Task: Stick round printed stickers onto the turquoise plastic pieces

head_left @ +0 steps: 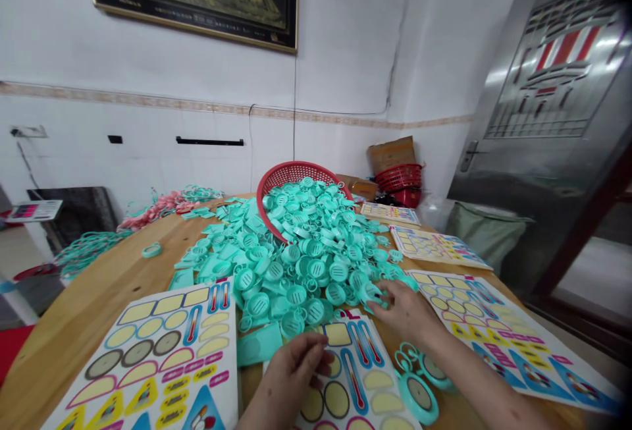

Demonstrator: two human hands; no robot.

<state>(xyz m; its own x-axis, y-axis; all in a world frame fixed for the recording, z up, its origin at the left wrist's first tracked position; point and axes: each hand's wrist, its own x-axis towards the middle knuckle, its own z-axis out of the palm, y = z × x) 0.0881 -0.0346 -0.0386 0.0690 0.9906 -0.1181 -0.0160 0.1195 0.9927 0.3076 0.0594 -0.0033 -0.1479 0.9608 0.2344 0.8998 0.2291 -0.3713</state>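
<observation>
"Plastic all over the worktop (83, 298)! What's in that heap?"

"Mint-green plastic pieces (301, 265): slotted round caps, rings and flat tabs. They lie in a broad pile in the middle, running out of a tilted red basket (291, 176) behind them."

"Where's your right hand (402, 311)?"

"At the near edge of the pile, fingers curled, with the tips among the pieces. I can't tell whether they're pinching one."

"And your left hand (291, 374)?"

"Half closed, with bent fingers at the top edge of a printed sticker sheet (355, 377) just below the pile. I can't tell if they grip it."

"What else is close by?"

"Two round mint-green cases with grey faces (419, 398) sit near my right forearm, beside a second sticker sheet (508, 338). A third sticker sheet (148, 357), printed with ovals and thermometer shapes, lies left of my left hand."

"Farther off?"

"Stacked red baskets (399, 180) and a cardboard box (392, 155) stand by a steel door (548, 101). Tangled pink and mint strands (168, 209) lie at the worktop's far left."
</observation>
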